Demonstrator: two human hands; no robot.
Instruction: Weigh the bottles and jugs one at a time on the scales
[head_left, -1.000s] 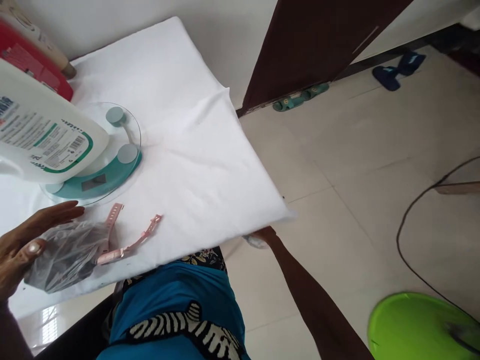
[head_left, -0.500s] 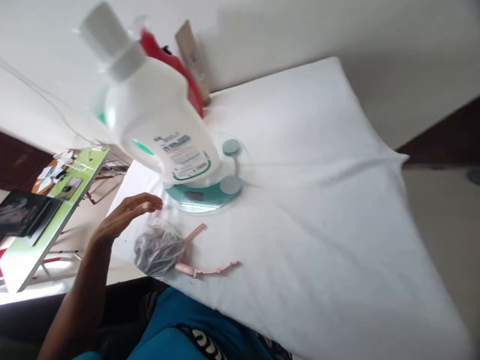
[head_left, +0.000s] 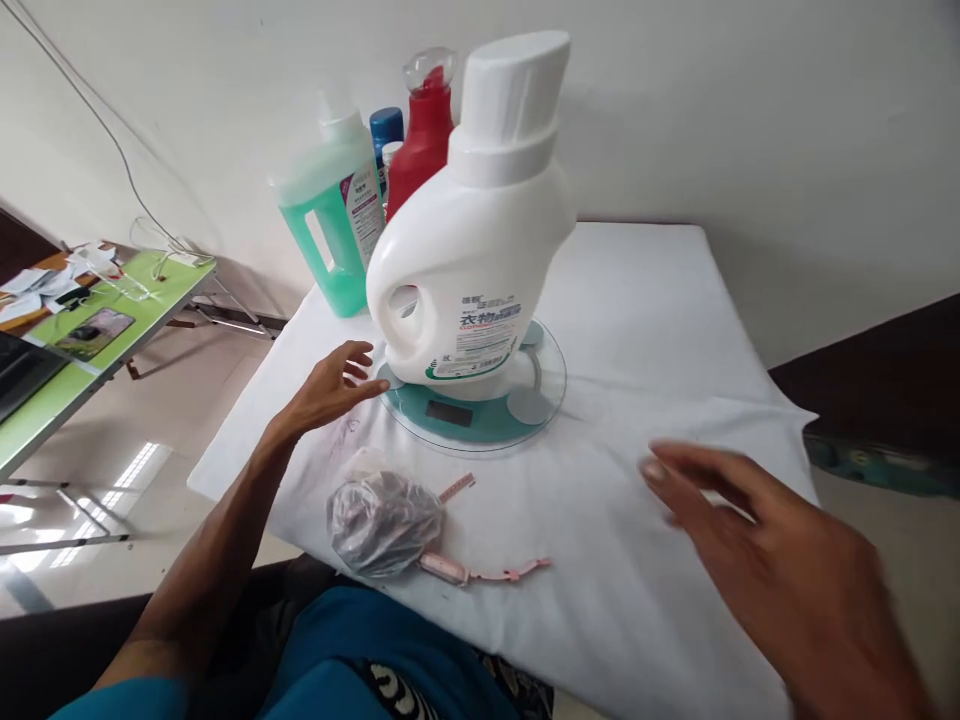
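A big white laundry detergent bottle [head_left: 480,250] stands upright on a round glass scale [head_left: 480,425] with a teal face and a small dark display. My left hand [head_left: 330,390] is open at the scale's left edge, thumb tip by the glass; whether it touches cannot be made out. Over the cloth to the right, my right hand [head_left: 765,550] is slightly blurred, its fingers apart and holding nothing. In front of the scale lies a plastic-wrapped grey bundle [head_left: 386,525] with a pink strap [head_left: 491,572] beside it.
Behind the scale stand a green liquid bottle [head_left: 330,220], a red bottle [head_left: 424,140] and a blue-capped bottle [head_left: 386,125], near the wall. White cloth [head_left: 645,300] covers the table. Leftward, a green table [head_left: 161,285] bears papers and a laptop.
My view has swung leftward and the scene is sharper. My right hand has come into view. My left hand has moved nearer to the scale, its fingers more spread.
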